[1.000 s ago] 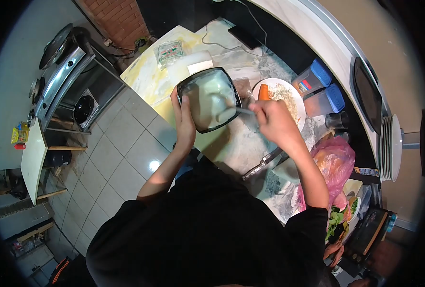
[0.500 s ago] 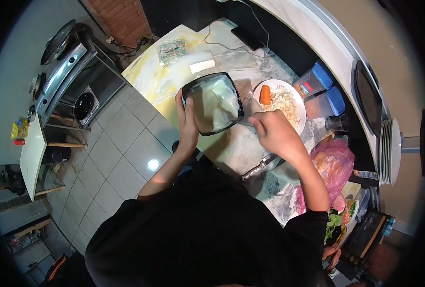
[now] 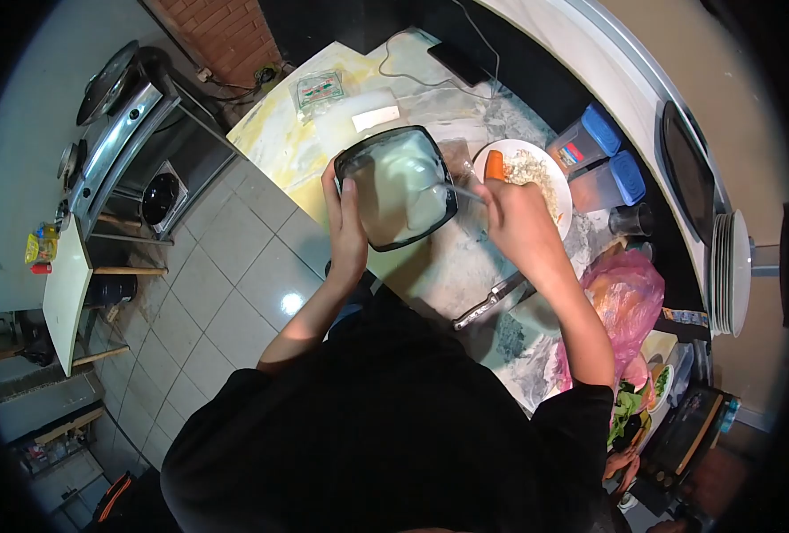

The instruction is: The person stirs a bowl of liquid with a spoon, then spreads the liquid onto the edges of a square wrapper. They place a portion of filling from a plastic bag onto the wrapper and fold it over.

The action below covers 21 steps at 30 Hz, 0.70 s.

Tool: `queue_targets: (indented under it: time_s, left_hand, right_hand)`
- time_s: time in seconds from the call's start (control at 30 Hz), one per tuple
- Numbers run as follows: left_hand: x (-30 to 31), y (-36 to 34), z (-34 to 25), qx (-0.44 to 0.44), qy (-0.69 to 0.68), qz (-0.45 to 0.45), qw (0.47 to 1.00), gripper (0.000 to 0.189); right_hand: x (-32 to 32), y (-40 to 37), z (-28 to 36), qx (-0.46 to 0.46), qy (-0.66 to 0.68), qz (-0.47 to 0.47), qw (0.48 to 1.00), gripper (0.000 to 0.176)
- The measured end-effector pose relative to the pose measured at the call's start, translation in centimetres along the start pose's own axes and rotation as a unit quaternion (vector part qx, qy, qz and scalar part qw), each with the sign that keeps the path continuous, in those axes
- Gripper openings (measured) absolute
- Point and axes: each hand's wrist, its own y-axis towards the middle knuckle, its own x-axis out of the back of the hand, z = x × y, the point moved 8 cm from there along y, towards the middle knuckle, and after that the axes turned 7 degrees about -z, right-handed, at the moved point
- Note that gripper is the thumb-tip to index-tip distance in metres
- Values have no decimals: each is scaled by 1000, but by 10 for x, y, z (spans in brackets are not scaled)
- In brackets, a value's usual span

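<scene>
My left hand (image 3: 348, 226) grips the near-left side of a dark square bowl (image 3: 398, 245), thumb over its rim. A thick, white creamy mixture (image 3: 419, 178) coats the inside. The bowl is tilted up toward me over the counter. My right hand (image 3: 523, 222) is closed around the handle of a metal spoon (image 3: 465, 190), whose head is in the mixture at the bowl's right side. Just beyond that hand is a white plate (image 3: 566, 191) holding a carrot piece (image 3: 495, 163) and finely chopped pale food (image 3: 529, 169). A knife (image 3: 485, 305) lies below the right hand.
Two blue-lidded containers (image 3: 597, 133) and a glass (image 3: 630, 219) stand along the right wall. A pink plastic bag (image 3: 627, 289) sits by my right forearm. At the back are a phone (image 3: 459, 64) with a cable and a clear printed packet (image 3: 320, 87). A stove (image 3: 114, 133) stands left.
The spoon has shifted up inside the bowl, and my right hand has moved slightly up and right with it. The creamy mixture has changed shape. My left hand still holds the bowl.
</scene>
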Motion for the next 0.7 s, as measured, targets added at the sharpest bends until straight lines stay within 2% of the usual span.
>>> queue_targets:
  time_s: [0.03,0.1,0.17,0.23,0.3,0.37,0.43,0.5,0.57,0.63,0.7]
  left_hand:
    - [2,0,1,0,0,-4,1000,49]
    - [5,1,5,9,13,-13,1000,49]
    - [8,-1,15,20,7,-15,1000,50]
    - [8,-3,15,32,1,-14,999,50]
    - [3,-4,4,8,-10,8,1000,51]
    - [5,-2,4,7,0,-5,1000,51]
    - [8,-1,7,9,10,-18,1000,51]
    - [4,-2,11,19,18,12,1000,52]
    - [1,-6,8,41,9,20,999,58]
    - [1,-7,8,60,-1,23,998,65]
    - [5,-3,7,38,16,18,999,65]
  right_hand:
    - [3,1,-5,-18,-66,-9,998,15]
    - [0,-8,-1,-1,-56,4,998,15]
    - [-7,-14,12,54,-5,49,997,14]
    - [-9,-7,10,52,7,60,997,12]
    - [-2,3,2,37,4,-12,999,12]
    - [2,0,2,18,-42,-17,999,12]
    - [-8,-12,3,18,-59,58,996,15]
    - [-13,-12,8,32,-42,71,996,15]
    - [-11,-3,11,72,31,22,997,14]
    - [-9,2,6,51,33,-1,998,14]
    - [-2,3,-3,19,-73,-38,996,13]
